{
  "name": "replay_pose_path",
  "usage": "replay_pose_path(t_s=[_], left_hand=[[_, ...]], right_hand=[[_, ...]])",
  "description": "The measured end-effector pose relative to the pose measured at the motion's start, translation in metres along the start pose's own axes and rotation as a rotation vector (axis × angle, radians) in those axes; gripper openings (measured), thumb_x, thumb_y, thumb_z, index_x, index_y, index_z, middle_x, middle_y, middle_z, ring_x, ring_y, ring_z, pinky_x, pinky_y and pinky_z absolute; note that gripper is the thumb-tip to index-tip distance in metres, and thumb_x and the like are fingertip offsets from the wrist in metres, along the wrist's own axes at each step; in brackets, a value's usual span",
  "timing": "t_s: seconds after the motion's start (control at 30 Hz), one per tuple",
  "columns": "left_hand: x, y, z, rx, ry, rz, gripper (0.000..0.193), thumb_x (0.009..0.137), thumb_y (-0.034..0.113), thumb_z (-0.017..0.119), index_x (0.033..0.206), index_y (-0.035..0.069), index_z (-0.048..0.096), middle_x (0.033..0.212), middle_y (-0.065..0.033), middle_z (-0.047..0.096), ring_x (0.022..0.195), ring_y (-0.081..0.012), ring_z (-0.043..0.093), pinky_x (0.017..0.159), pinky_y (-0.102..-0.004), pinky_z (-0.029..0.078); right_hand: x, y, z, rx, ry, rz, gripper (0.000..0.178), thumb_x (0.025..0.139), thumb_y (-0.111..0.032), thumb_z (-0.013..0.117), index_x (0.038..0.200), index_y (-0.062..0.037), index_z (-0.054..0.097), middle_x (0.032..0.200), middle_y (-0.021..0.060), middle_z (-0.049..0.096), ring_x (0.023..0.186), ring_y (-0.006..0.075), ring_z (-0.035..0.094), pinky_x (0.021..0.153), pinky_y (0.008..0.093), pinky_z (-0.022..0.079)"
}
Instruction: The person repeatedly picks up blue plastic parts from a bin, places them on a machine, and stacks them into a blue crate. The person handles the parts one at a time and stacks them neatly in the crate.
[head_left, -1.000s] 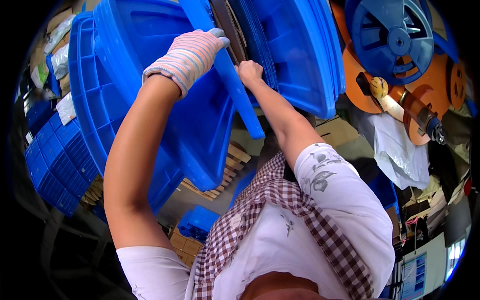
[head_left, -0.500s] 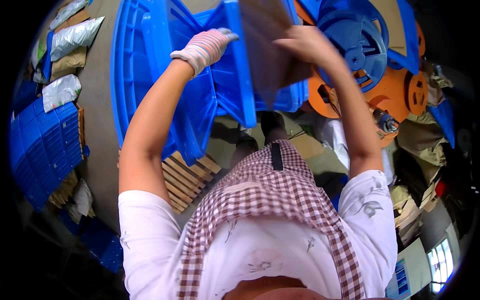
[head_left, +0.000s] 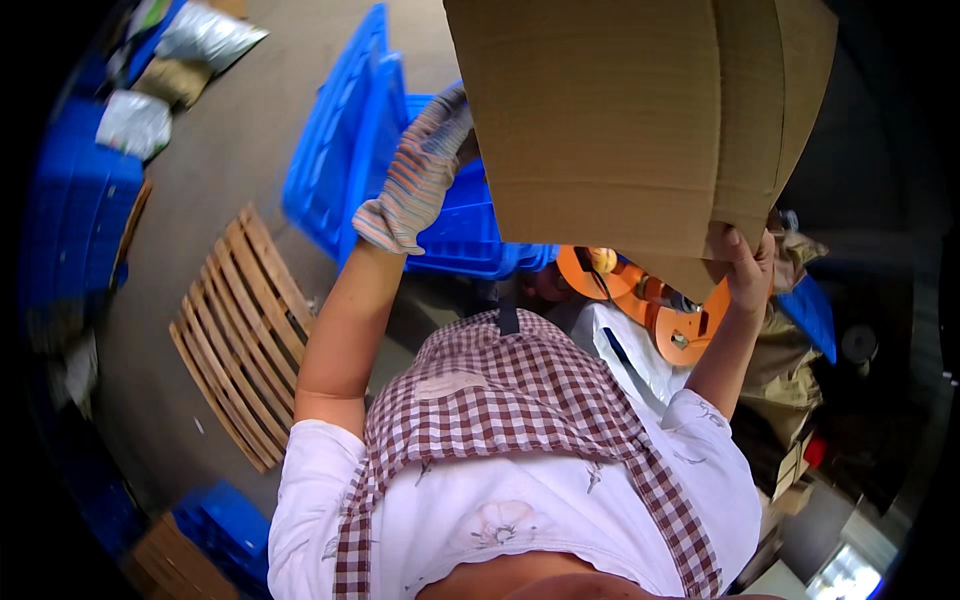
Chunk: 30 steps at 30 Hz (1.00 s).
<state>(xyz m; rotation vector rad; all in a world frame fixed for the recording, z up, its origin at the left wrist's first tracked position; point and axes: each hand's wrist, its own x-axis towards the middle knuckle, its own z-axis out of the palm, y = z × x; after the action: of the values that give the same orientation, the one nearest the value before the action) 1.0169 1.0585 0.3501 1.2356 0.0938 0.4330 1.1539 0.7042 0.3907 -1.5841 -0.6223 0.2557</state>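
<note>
A large brown cardboard sheet (head_left: 610, 120) with vertical creases is held up in front of me, above a blue plastic crate (head_left: 455, 235). My left hand (head_left: 425, 165), in a striped knitted glove with grey fingertips, grips the sheet's left edge; its fingertips are partly hidden there. My bare right hand (head_left: 752, 268) pinches the lower right corner, thumb on the near face and the other fingers mostly out of sight. The sheet covers much of the crate.
A slatted wooden pallet (head_left: 245, 335) lies on the floor at left. Silver and white plastic parcels (head_left: 135, 125) sit by stacked blue crates (head_left: 85, 205) at far left. Behind the sheet's lower edge are orange machine parts (head_left: 680, 330) and a white plastic bag (head_left: 615, 345).
The cardboard sheet has come up out of the blue crates and swung broad side toward me. My left hand has gone from the crate rim to the sheet's edge; my right hand moved lower and right.
</note>
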Motion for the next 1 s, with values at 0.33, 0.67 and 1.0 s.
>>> replay_pose_path(t_s=[0.33, 0.67, 1.0], left_hand=[[-0.391, 0.077, -0.131, 1.593, 0.664, 0.427, 0.049, 0.083, -0.009, 0.056, 0.13, 0.001, 0.051, 0.13, -0.0146, 0.056, 0.117, -0.0305, 0.055, 0.104, -0.0355, 0.042], [-0.843, 0.077, 0.06, 0.064, 1.737, 0.454, 0.04, 0.091, 0.006, 0.058, 0.13, 0.006, 0.052, 0.128, -0.009, 0.056, 0.115, -0.0254, 0.055, 0.099, -0.0403, 0.044], [-1.015, 0.037, 0.161, 0.677, 1.952, -1.03, 0.036, 0.088, 0.013, 0.063, 0.124, 0.013, 0.062, 0.102, -0.0114, 0.069, 0.09, -0.0191, 0.063, 0.081, -0.0308, 0.048]], right_hand=[[-0.064, -0.047, 0.217, 0.499, -0.811, -0.229, 0.035, 0.095, -0.022, 0.057, 0.114, 0.0063, 0.063, 0.106, 0.0111, 0.067, 0.094, 0.0149, 0.063, 0.084, 0.0247, 0.047], [-0.204, -0.043, 0.381, 0.442, -0.953, -0.093, 0.072, 0.09, 0.003, 0.057, 0.151, -0.0111, 0.022, 0.132, 0.0107, 0.054, 0.116, 0.0174, 0.054, 0.098, 0.0299, 0.04], [-0.351, 0.009, 0.594, 0.266, -1.272, 0.701, 0.036, 0.088, -0.014, 0.066, 0.119, -0.0007, 0.053, 0.112, 0.0116, 0.062, 0.099, 0.0231, 0.063, 0.084, 0.0368, 0.053]])
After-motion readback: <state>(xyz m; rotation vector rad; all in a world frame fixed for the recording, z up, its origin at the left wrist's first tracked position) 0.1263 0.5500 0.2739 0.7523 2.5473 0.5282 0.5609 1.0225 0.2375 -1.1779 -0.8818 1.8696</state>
